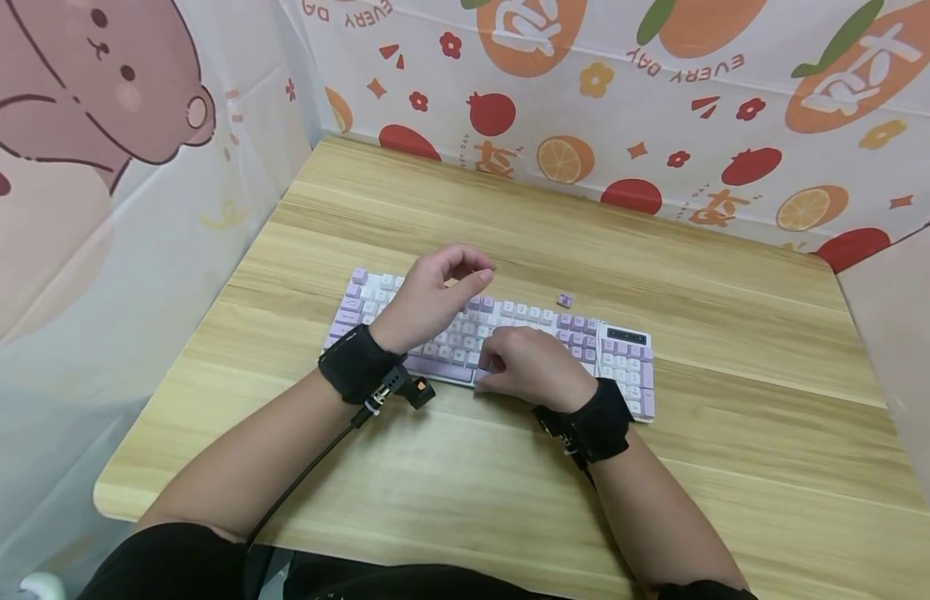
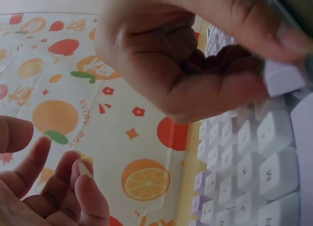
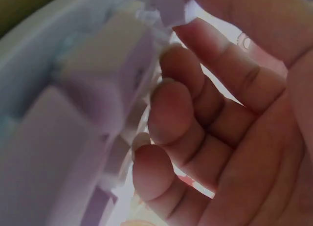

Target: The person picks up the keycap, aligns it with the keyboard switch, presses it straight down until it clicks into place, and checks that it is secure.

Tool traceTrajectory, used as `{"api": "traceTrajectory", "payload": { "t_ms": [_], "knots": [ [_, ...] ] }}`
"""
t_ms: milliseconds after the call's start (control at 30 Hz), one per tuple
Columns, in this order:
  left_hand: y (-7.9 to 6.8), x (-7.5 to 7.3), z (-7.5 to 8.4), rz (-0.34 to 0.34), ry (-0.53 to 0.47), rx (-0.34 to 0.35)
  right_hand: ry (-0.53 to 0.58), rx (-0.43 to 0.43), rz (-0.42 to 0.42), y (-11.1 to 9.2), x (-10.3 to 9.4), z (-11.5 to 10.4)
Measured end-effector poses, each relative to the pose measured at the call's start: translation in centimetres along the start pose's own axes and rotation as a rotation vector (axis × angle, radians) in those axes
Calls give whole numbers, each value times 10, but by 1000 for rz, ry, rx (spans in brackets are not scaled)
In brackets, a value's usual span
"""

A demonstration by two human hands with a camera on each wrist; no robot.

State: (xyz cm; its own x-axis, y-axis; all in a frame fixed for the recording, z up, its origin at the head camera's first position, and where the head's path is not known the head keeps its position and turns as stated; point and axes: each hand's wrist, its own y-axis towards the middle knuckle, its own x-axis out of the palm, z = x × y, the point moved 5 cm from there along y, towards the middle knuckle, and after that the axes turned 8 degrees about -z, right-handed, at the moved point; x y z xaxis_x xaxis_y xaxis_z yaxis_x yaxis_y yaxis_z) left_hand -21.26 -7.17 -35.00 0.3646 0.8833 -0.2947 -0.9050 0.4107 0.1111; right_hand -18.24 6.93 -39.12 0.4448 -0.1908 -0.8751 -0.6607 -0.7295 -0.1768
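A white and purple keyboard (image 1: 442, 368) lies on the table. Low over its front row, my right hand (image 1: 538, 365) pinches a pale purple keycap (image 2: 283, 79) between thumb and forefinger, just beside the spacebar. In the right wrist view the same keycap (image 3: 171, 7) shows at the fingertips, its lower side close to the keyboard; the other fingers are bent and hold nothing. My left hand (image 1: 427, 296) hovers above the keyboard's left half, fingers loosely curled with nothing in them. A loose purple keycap (image 1: 564, 300) lies behind the keyboard's back edge.
The wooden table (image 1: 405, 492) stretches around the keyboard. A fruit-print cloth (image 1: 630, 100) hangs behind it, and a bear-print cloth (image 1: 232, 175) at the left. Black wrist bands (image 1: 356, 364) with a cable (image 1: 315, 467) sit on the arms.
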Motion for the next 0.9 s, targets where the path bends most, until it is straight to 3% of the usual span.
{"api": "traceTrajectory", "payload": {
  "t_ms": [267, 533, 633, 900],
  "knots": [
    [-1, 1, -1, -7, -21, -6, -77, -34, 20, -2, 1, -6],
    [1, 2, 1, -16, -12, 5, 172, 60, -20, 5, 0, 12],
    [2, 4, 1, -19, -12, 8, 243, 60, -29, 6, 0, 18],
    [2, 5, -3, -24, -16, 9, 241, 80, -58, 8, 3, 20]
  ]
}}
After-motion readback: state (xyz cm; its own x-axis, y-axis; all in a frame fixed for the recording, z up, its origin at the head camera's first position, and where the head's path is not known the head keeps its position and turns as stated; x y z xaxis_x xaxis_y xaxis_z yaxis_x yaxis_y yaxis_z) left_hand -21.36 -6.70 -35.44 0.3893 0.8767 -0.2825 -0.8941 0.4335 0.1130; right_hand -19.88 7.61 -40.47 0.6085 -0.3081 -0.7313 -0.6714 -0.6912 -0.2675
